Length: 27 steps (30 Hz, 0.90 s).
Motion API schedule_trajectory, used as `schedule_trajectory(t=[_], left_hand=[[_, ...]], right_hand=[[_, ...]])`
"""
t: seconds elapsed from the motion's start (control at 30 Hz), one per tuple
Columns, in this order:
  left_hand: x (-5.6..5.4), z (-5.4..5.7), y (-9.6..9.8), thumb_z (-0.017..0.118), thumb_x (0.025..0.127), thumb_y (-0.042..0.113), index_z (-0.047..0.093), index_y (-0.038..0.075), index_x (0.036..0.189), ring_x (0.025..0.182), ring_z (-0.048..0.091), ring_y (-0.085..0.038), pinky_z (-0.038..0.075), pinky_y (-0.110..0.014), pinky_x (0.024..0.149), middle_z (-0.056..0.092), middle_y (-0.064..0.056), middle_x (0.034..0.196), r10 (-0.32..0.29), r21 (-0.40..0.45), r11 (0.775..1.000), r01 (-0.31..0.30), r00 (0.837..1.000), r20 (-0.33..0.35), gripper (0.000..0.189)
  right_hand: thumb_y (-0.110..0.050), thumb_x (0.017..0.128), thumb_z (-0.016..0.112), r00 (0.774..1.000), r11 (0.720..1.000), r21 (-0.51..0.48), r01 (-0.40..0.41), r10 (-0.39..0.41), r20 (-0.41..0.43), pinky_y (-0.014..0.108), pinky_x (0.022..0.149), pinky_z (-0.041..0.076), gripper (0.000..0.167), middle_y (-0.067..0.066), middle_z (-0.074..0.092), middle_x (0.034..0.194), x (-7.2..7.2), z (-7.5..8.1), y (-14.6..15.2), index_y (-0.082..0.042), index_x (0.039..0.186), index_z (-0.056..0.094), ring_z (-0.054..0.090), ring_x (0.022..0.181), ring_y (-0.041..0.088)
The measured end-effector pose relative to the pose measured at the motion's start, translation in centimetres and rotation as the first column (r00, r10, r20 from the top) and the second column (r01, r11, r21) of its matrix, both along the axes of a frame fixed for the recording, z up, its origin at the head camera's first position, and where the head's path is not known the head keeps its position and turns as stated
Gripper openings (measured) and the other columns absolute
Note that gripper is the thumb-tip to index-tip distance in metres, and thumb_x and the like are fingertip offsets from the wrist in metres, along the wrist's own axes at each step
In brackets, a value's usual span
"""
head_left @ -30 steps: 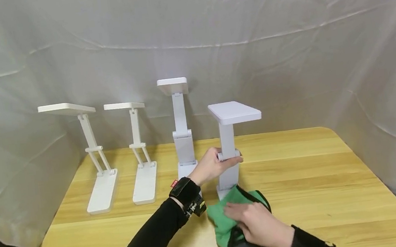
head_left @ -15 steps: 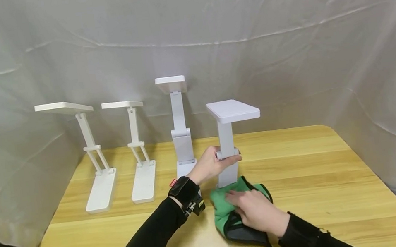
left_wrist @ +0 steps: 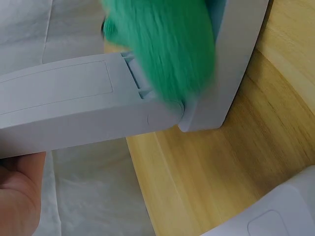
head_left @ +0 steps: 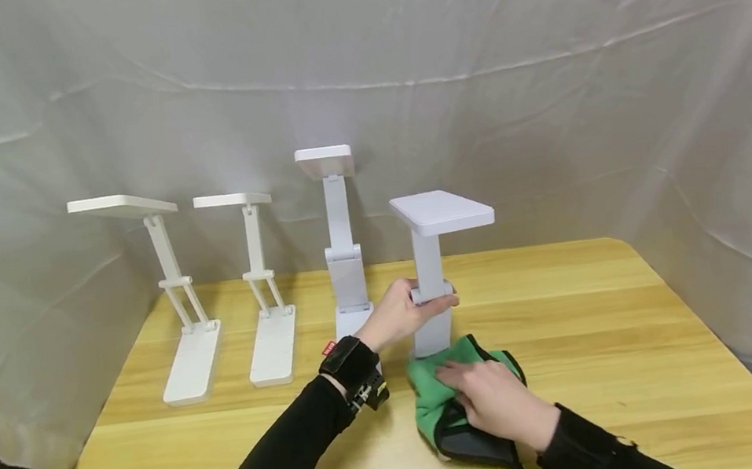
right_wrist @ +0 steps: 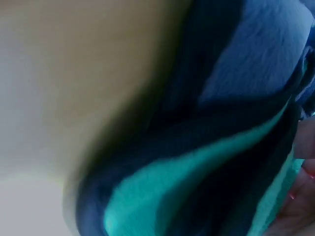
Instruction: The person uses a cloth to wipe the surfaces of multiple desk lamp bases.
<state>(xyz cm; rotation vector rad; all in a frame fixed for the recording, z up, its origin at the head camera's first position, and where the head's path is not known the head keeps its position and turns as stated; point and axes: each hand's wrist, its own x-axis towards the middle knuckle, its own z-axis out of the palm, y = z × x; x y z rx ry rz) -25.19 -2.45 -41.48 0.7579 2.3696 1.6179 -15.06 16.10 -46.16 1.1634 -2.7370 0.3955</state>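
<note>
My left hand (head_left: 397, 315) grips a white folding desk lamp (head_left: 443, 212) around its middle joint, and the lamp stands upright on the table. Green cloth with black edging and a grey reverse (head_left: 432, 389) lies bunched over the lamp's base, which it mostly hides. My right hand (head_left: 499, 402) holds this cloth and presses it there. Close up in the left wrist view, the blurred green cloth (left_wrist: 172, 54) covers the hinge between the lamp's arm (left_wrist: 59, 98) and its base (left_wrist: 211, 105). Folds of cloth (right_wrist: 147, 191) fill much of the right wrist view, beside my fingers.
Three more white desk lamps stand unfolded to the left: a far-left lamp (head_left: 193, 361), a second lamp (head_left: 274, 347) and a nearer lamp (head_left: 348, 278) just behind my left wrist. Grey sheeting (head_left: 547, 125) hangs behind the wooden table (head_left: 649, 357).
My right hand and the cloth have moved slightly right and up against the lamp's base, covering more of it. My left hand keeps its grip on the lamp.
</note>
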Motion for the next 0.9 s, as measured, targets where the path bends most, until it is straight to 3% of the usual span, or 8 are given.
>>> schedule_trajectory(t=[0.13,0.3,0.43,0.5,0.6,0.67,0.8,0.9], left_hand=[[0.1,-0.2,0.2,0.071,0.094,0.035,0.077,0.017,0.106,0.095,0.069,-0.007,0.055,-0.029,0.086,0.079,-0.002,0.103,-0.012,0.009,1.0,0.012,1.0,-0.008,0.023],[0.0,-0.1,0.2,0.07,0.094,0.036,0.076,0.018,0.108,0.1,0.07,-0.009,0.056,-0.032,0.09,0.079,0.001,0.105,-0.012,0.0,1.0,0.012,1.0,-0.016,0.024],[-0.1,-0.1,0.2,0.07,0.094,0.037,0.076,0.017,0.108,0.098,0.07,-0.009,0.056,-0.031,0.088,0.079,0.001,0.105,-0.005,0.003,1.0,0.005,1.0,-0.009,0.025],[-0.1,-0.2,0.2,0.071,0.094,0.036,0.077,0.017,0.106,0.093,0.069,-0.007,0.056,-0.029,0.084,0.079,0.0,0.103,-0.003,0.005,1.0,0.003,1.0,-0.012,0.024],[-0.1,-0.2,0.2,0.071,0.093,0.036,0.077,0.016,0.104,0.089,0.067,-0.007,0.054,-0.028,0.079,0.079,0.0,0.101,-0.004,0.01,1.0,0.004,1.0,-0.012,0.023],[-0.1,-0.2,0.2,0.071,0.093,0.035,0.077,0.016,0.105,0.09,0.068,-0.007,0.054,-0.028,0.08,0.079,0.0,0.101,-0.007,0.013,1.0,0.007,1.0,-0.008,0.022],[0.0,-0.1,0.0,0.071,0.094,0.034,0.076,0.017,0.107,0.099,0.07,-0.009,0.055,-0.031,0.089,0.079,0.0,0.104,-0.015,0.016,1.0,0.015,1.0,-0.005,0.022],[0.0,0.0,0.0,0.07,0.094,0.035,0.076,0.017,0.108,0.103,0.07,-0.011,0.056,-0.033,0.092,0.079,0.0,0.105,-0.011,0.011,1.0,0.011,1.0,-0.011,0.023]], right_hand=[[0.005,0.079,0.069,0.996,0.996,0.019,-0.085,0.085,0.019,0.042,0.077,0.063,0.042,0.011,0.074,0.123,0.9,-0.1,-0.8,-0.011,0.118,0.072,0.073,0.109,0.027],[0.007,0.079,0.071,0.987,0.989,-0.022,-0.148,0.149,0.062,0.042,0.084,0.063,0.05,0.008,0.073,0.125,3.0,0.3,1.4,-0.012,0.125,0.071,0.071,0.115,0.024],[0.007,0.077,0.072,0.995,0.996,-0.032,-0.08,0.082,0.06,0.033,0.071,0.063,0.048,0.01,0.075,0.121,1.4,0.3,2.2,-0.01,0.122,0.072,0.075,0.1,0.023],[0.005,0.078,0.071,0.998,0.999,-0.013,-0.037,0.038,0.048,0.025,0.06,0.056,0.042,0.009,0.076,0.117,0.2,0.3,1.6,-0.01,0.118,0.073,0.074,0.083,0.019],[0.003,0.08,0.07,1.0,1.0,0.016,-0.008,0.008,0.019,0.025,0.056,0.053,0.037,0.009,0.076,0.117,-0.8,0.2,0.0,-0.011,0.114,0.073,0.071,0.073,0.018],[0.002,0.079,0.07,0.999,0.999,0.024,-0.035,0.035,0.007,0.03,0.061,0.059,0.037,0.01,0.075,0.119,-0.6,0.0,-0.8,-0.011,0.113,0.072,0.073,0.079,0.021],[0.004,0.079,0.071,0.991,0.992,-0.015,-0.128,0.129,0.037,0.038,0.076,0.064,0.047,0.01,0.072,0.126,1.5,-0.2,-0.5,-0.01,0.124,0.071,0.073,0.109,0.026],[0.005,0.081,0.073,0.991,0.993,-0.066,-0.096,0.101,0.086,0.037,0.079,0.063,0.05,0.01,0.072,0.126,2.9,-0.3,0.8,-0.01,0.128,0.069,0.071,0.114,0.026]])
